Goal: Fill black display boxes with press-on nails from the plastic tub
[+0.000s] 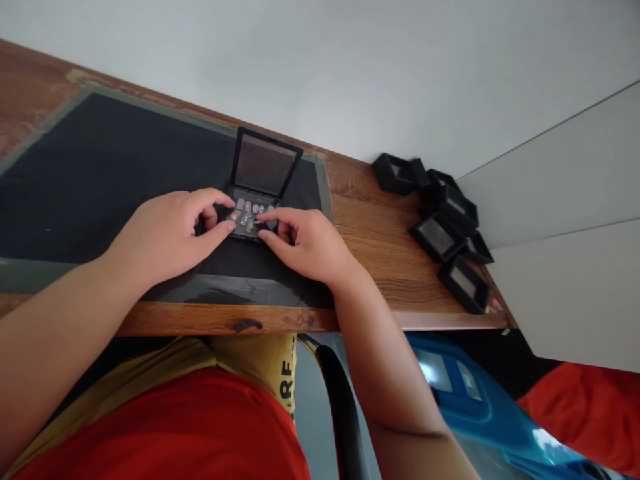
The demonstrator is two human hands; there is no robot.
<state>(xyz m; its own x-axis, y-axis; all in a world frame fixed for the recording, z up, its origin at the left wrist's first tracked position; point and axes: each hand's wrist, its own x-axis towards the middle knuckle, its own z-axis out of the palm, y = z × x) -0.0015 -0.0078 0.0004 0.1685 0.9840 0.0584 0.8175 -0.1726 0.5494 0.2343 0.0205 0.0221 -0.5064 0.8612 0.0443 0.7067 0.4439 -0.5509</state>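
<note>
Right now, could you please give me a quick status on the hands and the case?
Left hand and right hand both on the open case, fingertips on the small pieces inside. Lid upright. Pile of boxes off to the right, clear.

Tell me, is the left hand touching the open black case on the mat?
Touching. The head view shows the left hand with its thumb and fingertips resting on the tray edge of the open black case.
</note>
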